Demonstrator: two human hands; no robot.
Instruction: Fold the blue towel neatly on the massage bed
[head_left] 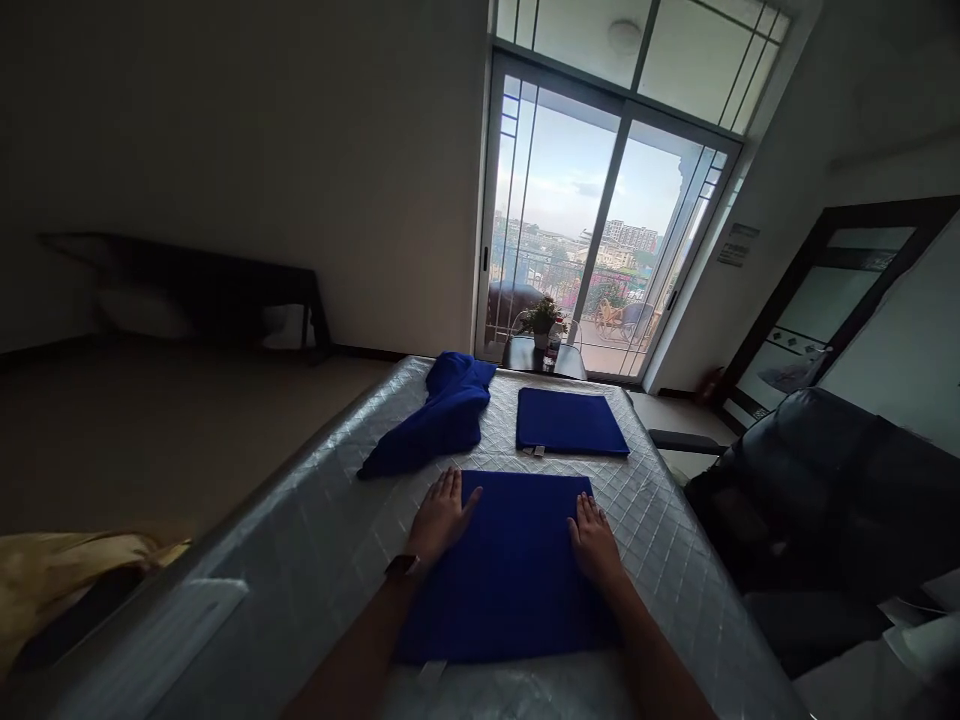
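Note:
A flat, folded blue cloth (517,570) lies before me on a plastic-wrapped mattress (300,560), a small white tag showing at its near edge. My left hand (441,512) rests along its upper left edge, fingers stretched out and thumb on the cloth. At the upper right edge lies my right hand (595,535), flat with fingers extended. Beyond it is a second folded blue piece (571,422), also with a white tag. Left of that sits a loose, crumpled blue cloth (442,415).
A small dark table (525,357) with a potted plant (545,318) and a bottle (553,345) stands past the mattress, before glass sliding doors (562,210). At right is a black leather seat (832,490). Yellow fabric (67,570) shows at lower left.

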